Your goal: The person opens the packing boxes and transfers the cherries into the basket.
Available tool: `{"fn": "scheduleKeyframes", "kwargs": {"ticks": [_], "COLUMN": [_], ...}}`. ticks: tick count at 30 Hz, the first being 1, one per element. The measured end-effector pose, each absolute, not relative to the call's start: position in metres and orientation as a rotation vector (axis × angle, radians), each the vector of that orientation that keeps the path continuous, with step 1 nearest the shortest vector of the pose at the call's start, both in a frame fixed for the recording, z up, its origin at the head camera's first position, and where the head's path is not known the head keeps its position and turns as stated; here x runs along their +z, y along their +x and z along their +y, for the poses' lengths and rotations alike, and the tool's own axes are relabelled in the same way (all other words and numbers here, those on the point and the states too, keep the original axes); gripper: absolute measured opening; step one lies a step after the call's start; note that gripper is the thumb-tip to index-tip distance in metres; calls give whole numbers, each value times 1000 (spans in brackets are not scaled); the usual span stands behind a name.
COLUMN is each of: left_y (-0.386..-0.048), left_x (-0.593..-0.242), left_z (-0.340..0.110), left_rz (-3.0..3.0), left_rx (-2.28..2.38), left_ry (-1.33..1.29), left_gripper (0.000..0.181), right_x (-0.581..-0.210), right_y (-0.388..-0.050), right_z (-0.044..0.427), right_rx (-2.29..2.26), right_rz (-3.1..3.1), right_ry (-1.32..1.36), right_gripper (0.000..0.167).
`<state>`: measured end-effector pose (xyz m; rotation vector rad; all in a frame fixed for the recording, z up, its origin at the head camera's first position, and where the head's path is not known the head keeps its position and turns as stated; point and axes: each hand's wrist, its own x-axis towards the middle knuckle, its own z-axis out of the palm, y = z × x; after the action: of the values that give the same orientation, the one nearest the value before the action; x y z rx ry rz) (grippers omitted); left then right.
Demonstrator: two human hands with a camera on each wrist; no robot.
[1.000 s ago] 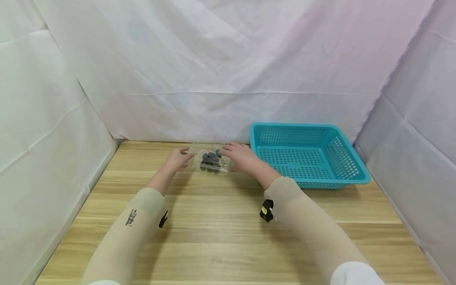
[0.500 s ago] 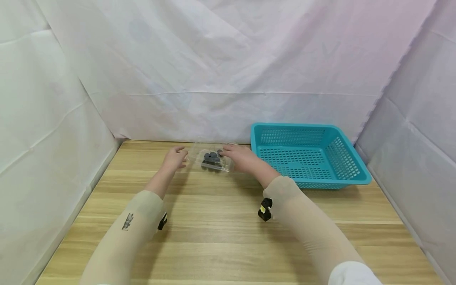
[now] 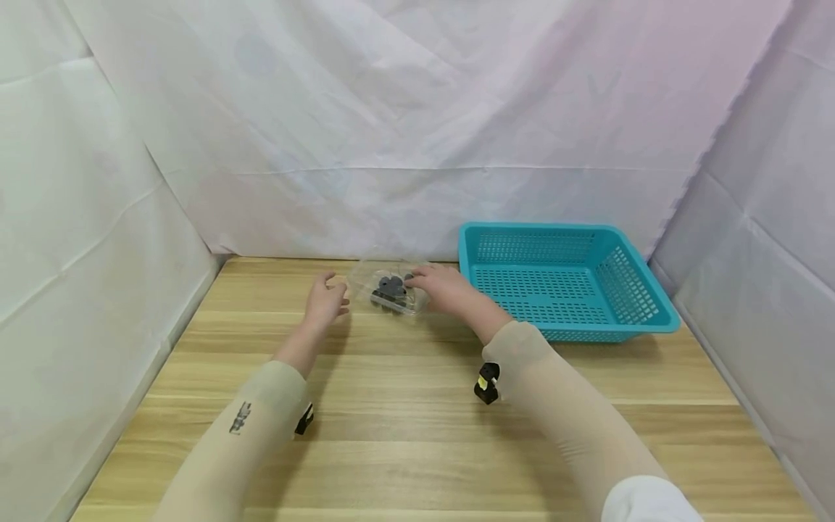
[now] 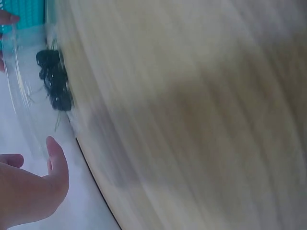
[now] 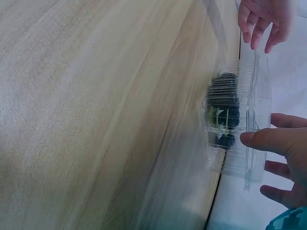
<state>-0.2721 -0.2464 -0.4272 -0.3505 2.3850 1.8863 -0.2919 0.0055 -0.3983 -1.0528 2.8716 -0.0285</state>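
Note:
A clear plastic box [image 3: 362, 277] stands near the table's back edge. Inside lies a cluster of dark round fruit [image 3: 391, 287], with thin green stems showing in the right wrist view; their exact kind is unclear. My right hand [image 3: 445, 288] holds the box's right end, thumb [image 5: 261, 139] on the near rim and fingers on the far side. Just left of the box is my left hand [image 3: 323, 301], fingers loosely bent and apart from it. In the left wrist view, the left thumb [image 4: 56, 155] points toward the box wall with a small gap.
A turquoise perforated basket [image 3: 626, 335] stands right of the box, behind my right forearm. White cloth [image 3: 417, 130] hangs behind and on both sides of the wooden table [image 3: 404, 435]. Small black devices [image 3: 486, 383] sit at both wrists.
My left hand has drawn back from the box's left side, where its fingertips were a second ago. The box has turned slightly and shifted a little right, with my right hand staying on it.

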Motion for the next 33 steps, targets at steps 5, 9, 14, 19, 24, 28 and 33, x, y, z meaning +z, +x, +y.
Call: {"fn": "scheduleKeyframes", "kwargs": {"ticks": [5,9,14,19,24,28,33], "left_y": [-265,-260,-259,-257,-253,-253,-257], "left_x": [-429,-429,-431,-432,-431,-431,-436], "left_z": [-239,-235,-232,-231,-229,-227,-225], "left_rz": [2362,2329,2246,2199,2234,2222,2182], "left_rx": [1948,1961,1995,2009,1966,1959,1967], "left_ry": [-400,-404,-406,-408,-373,-392,-411], "left_gripper": [61,59,59,58,58,56,55], "right_x": [-397,-397,-398,-399,-399,-399,-398], "right_y": [-290,-289,-289,-288,-287,-287,-288], "right_z": [5,4,4,3,1,-1,-2], "right_rx": [-46,-81,-77,-48,-70,-90,-61], "right_rz": [2890,2892,2906,2920,2931,2932,2937], "right_ry": [-1032,-1009,-995,-990,-965,-963,-982], "right_gripper": [58,58,58,57,58,59,60]}}
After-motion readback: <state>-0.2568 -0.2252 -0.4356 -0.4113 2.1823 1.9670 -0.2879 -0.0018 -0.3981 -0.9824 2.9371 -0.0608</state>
